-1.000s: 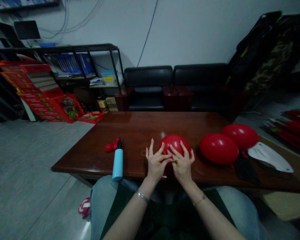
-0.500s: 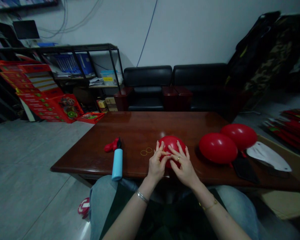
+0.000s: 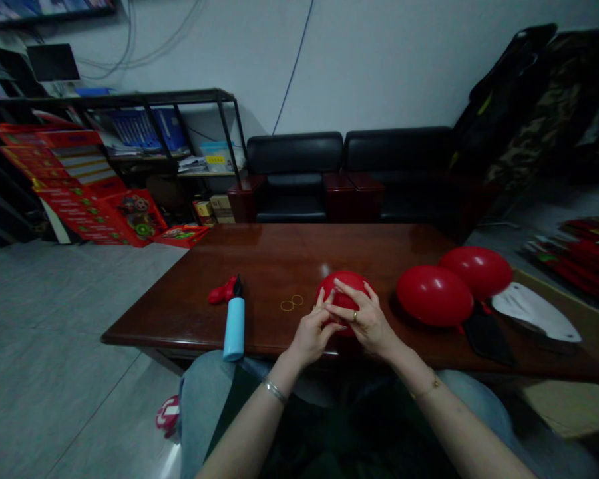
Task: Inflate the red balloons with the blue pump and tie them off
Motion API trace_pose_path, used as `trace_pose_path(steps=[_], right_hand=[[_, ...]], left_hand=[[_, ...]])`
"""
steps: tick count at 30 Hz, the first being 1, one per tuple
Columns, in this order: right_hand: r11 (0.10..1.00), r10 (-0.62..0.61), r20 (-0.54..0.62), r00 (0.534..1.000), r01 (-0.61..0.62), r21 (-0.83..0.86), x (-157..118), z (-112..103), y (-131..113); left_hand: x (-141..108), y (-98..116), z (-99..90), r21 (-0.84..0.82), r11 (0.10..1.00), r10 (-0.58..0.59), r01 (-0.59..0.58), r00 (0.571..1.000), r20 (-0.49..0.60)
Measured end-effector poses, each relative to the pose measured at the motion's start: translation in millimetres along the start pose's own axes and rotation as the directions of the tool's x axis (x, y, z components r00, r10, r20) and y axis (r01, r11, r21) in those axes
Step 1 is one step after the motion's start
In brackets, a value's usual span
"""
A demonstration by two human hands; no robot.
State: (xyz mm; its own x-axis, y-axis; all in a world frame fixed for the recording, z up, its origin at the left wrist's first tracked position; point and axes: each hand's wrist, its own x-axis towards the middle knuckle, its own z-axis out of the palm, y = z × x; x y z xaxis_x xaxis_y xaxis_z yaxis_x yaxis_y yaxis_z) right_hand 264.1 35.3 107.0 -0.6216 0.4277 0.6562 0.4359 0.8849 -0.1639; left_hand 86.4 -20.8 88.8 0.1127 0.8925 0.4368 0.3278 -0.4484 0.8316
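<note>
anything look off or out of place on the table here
One thing: the blue tube lies with its near end sticking out past the table, so it could get knocked off. Nothing looks spilled, and the two balloons on the right look whole.

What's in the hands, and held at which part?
Left hand and right hand finger a red balloon at its near side; their fingers hide the exact grip point.
</note>
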Motion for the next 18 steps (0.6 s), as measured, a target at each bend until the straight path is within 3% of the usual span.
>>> trace_pose_path(steps=[6,11,14,18], right_hand=[[0.997,-0.067,-0.134,0.989,0.073,0.038,6,5,2],[0.985,-0.009,-0.167,0.986,0.037,0.169,1,0,5],[0.967,0.055,-0.081,0.995,-0.033,0.251,-4,-10,4],[0.929,0.175,0.074,0.982,-0.190,0.319,-9,-24,-2]], left_hand=[[0,4,1.1,0.019,0.996,0.081,-0.082,0.996,0.034],[-4,-4,-1.5,-0.047,0.998,-0.039,0.041,0.999,0.029],[-4,-10,-4.0,-0.151,0.985,-0.080,0.079,0.997,-0.006],[1,-10,-3.0,-0.238,0.970,-0.059,0.042,0.996,-0.068]])
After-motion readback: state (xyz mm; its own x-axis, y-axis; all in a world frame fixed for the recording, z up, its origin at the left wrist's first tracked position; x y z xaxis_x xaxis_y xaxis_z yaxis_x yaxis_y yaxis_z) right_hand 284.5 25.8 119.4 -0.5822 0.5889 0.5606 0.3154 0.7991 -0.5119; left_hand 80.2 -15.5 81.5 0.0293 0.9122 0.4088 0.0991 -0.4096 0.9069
